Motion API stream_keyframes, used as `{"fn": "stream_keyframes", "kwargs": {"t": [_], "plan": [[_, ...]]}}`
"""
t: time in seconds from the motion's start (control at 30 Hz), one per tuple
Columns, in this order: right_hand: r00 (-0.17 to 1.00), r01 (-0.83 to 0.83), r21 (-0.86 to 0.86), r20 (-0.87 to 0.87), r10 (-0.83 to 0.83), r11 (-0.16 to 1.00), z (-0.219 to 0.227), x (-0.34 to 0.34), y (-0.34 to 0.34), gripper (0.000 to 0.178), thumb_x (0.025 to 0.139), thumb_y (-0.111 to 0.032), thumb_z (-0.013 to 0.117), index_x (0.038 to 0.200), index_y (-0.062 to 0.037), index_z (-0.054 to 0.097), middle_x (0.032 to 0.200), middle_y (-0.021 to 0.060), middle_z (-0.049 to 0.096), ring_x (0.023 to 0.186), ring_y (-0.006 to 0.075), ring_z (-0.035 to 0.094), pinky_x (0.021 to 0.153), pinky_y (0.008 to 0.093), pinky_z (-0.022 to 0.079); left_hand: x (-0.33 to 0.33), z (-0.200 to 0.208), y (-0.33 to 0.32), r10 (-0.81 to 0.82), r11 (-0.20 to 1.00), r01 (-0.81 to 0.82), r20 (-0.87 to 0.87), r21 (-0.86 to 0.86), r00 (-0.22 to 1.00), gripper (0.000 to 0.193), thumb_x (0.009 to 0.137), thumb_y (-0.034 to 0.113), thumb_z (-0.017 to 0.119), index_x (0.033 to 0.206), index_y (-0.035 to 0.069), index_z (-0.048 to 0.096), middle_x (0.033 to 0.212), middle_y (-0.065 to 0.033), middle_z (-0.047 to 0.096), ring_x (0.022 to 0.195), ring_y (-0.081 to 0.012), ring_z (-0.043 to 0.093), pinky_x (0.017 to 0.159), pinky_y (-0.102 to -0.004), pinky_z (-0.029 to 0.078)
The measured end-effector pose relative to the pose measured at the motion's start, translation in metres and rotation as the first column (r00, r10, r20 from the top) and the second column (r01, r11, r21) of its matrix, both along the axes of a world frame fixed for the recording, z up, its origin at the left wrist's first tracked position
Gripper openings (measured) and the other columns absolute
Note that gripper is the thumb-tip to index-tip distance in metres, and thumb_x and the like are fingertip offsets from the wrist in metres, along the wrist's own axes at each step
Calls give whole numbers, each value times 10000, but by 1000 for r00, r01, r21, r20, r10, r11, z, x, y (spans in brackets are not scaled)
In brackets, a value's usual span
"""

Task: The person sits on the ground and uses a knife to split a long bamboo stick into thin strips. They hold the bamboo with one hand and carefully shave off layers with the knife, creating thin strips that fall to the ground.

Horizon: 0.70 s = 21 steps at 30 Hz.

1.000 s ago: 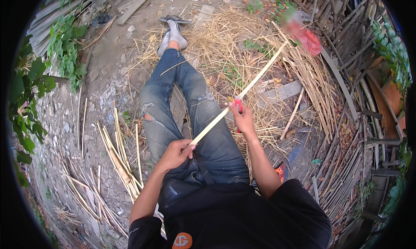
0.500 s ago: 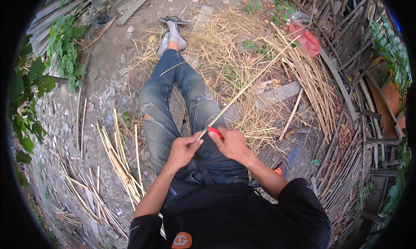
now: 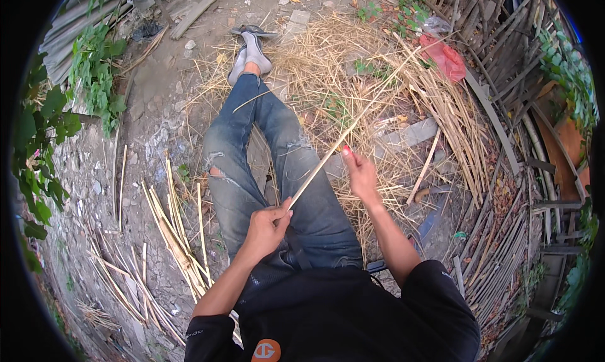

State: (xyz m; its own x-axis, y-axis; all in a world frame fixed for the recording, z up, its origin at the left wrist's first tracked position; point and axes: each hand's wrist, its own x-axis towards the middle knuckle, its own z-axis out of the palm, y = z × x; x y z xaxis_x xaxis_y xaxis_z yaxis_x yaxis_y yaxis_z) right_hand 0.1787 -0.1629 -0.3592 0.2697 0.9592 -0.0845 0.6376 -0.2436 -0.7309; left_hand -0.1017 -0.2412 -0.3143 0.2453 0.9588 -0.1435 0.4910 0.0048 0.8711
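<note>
My left hand (image 3: 266, 231) is closed round the near end of a long, thin bamboo strip (image 3: 317, 170), above my lap. The strip slants away to the right, past my knee and over the shavings. Out to the right of it, my right hand (image 3: 362, 178) is closed on a small red-handled knife (image 3: 346, 149). Only a bit of red shows at the fingertips; most of the handle is hidden in the fist. The knife is close beside the strip; whether its blade touches it, I cannot tell.
Pale shavings (image 3: 315, 65) cover the ground beyond my outstretched legs (image 3: 236, 154). A pile of split strips (image 3: 450, 119) lies right, near a red plastic bag (image 3: 444, 58). More strips (image 3: 173, 226) lie left. A flat blade (image 3: 428, 225) rests beside my right forearm.
My right hand and the knife have moved away from my left hand, forward and right along the strip. The left hand still grips the strip's near end.
</note>
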Motion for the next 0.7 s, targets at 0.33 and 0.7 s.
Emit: {"fn": "stream_keyframes", "kwargs": {"t": [0.33,0.7], "plan": [[985,-163,211,-18,170,964,46,33,-17,478,1018,-428,625,797,-6,665,519,92,465,487,187,426,490,382,343,-23,-5,-23,113,988,-83,251,-127,961,284,987,84,695,1252,-18,709,748,27,630,684,-12,462,610,-220,402],[837,-546,139,43,545,826,63,-60,-53,482,978,-427,684,751,-7,623,551,212,552,525,426,594,502,475,456,-10,-5,-11,137,990,-131,155,-50,978,301,970,91,714,1253,-13,712,693,-3,571,662,-28,486,598,-232,405]]}}
